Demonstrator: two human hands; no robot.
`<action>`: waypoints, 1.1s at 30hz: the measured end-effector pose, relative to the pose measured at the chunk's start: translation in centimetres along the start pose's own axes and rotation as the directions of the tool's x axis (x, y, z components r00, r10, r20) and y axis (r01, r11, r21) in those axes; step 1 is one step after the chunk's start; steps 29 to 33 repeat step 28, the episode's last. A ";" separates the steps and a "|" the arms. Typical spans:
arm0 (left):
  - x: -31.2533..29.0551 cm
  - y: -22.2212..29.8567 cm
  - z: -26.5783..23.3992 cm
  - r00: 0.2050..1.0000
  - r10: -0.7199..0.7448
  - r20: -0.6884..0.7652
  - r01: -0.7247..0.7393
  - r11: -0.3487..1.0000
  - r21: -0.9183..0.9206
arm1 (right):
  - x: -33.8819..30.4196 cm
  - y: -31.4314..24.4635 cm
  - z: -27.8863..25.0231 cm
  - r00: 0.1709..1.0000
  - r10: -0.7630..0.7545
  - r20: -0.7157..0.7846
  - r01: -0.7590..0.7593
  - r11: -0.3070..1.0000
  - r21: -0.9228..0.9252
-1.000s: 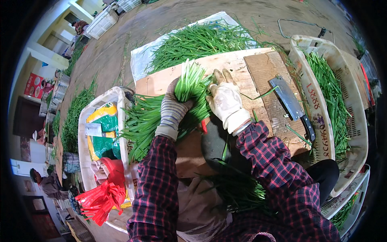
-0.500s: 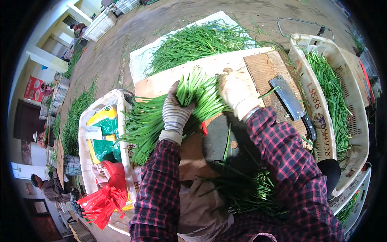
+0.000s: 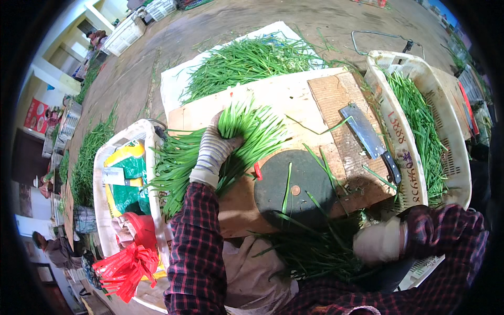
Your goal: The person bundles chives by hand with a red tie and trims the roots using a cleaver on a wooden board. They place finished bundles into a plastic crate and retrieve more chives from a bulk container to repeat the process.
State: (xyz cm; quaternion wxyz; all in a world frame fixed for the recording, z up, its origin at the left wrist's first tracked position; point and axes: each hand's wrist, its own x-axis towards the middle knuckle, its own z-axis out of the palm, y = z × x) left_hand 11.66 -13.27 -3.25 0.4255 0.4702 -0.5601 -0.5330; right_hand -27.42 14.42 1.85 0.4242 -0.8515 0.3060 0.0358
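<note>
My left hand, in a striped knit glove, is closed round a thick bunch of green chives. The pale cut ends fan up and to the right, while the leaves spread left over the board's edge. At lower right my right hand, in a pale glove, is down beside loose chives heaped at my lap; its fingers are in shadow and hard to make out. Between the hands lies a dark round mat with several stray leaves on it. A cleaver rests on the cardboard at the right.
A white crate of chives stands right of the wooden board. On the left, another crate holds a green and yellow package and red strips. More chives lie on a white sheet beyond the board.
My right hand has left the bunch's cut ends and swung down and right to the lap heap. My left hand keeps its hold. The whole view has shifted slightly.
</note>
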 end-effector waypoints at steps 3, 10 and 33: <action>0.8 0.3 1.4 1.000 0.002 0.026 -0.002 1.000 0.021 | 4.2 -2.3 0.0 0.956 0.035 0.290 0.002 0.992 -0.124; -0.1 1.1 1.1 0.998 -0.058 0.013 0.058 0.998 -0.011 | 25.4 0.5 -14.5 0.522 0.510 -0.684 -0.425 0.851 0.310; -1.2 6.6 2.4 0.981 -0.026 0.192 -0.182 0.211 0.960 | 11.6 -0.9 -6.3 0.952 -0.082 0.296 -0.042 0.920 0.390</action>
